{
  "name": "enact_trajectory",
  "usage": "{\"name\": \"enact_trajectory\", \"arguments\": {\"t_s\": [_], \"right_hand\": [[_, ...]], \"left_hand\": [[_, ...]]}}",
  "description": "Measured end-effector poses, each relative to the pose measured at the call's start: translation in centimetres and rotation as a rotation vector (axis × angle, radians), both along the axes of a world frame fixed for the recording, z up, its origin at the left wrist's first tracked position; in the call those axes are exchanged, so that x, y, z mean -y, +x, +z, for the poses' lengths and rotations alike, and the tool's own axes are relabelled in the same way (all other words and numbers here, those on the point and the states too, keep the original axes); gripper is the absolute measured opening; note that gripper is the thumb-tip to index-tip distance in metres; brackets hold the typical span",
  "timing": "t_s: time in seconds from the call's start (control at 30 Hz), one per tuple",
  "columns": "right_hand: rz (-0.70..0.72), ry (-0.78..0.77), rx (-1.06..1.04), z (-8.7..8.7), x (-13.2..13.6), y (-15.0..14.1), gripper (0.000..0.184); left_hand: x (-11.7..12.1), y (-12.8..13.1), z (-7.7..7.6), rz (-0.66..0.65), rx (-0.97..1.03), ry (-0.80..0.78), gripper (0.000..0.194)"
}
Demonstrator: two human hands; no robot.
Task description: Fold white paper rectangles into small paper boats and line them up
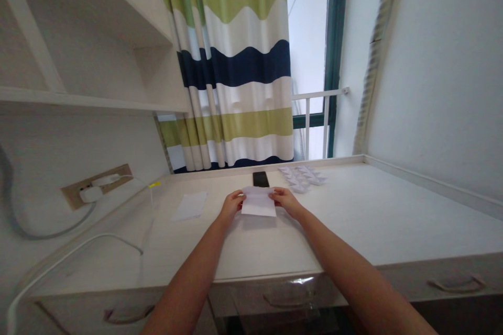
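a white paper [258, 203] is pinched at its edges by fingers of the left hand [232, 205] and right hand [283, 201], a black phone [261, 179] just behind on the bench [353, 220].

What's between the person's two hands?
In the head view, a folded paper lies between the left hand and the right hand, with both hands at its side edges.

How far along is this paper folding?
Done, it seems: a small heap of folded paper pieces lies at the back of the desk. In hand: a white sheet, apparently partly folded, held by the left hand and right hand. Left: a flat paper sheet further left looks unfolded.
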State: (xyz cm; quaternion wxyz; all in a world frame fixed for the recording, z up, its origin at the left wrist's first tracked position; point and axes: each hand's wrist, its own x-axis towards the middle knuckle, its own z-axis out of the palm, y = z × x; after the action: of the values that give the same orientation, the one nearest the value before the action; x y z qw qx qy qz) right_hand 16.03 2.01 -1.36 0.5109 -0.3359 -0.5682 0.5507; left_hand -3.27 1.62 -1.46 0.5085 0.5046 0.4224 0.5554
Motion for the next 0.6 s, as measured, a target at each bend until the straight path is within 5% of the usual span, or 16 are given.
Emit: {"name": "enact_trajectory", "arguments": {"t_s": [0.4,0.6], "right_hand": [[0.003,-0.007,0.019,0.55,0.65,-0.25,0.026],[0.059,0.077,0.062,0.17,0.38,-0.28,0.021]], "left_hand": [[0.74,0.33,0.55,-0.046,0.042,0.0,0.026],[0.63,0.21,0.26,-0.032,-0.015,0.051,0.064]]}}
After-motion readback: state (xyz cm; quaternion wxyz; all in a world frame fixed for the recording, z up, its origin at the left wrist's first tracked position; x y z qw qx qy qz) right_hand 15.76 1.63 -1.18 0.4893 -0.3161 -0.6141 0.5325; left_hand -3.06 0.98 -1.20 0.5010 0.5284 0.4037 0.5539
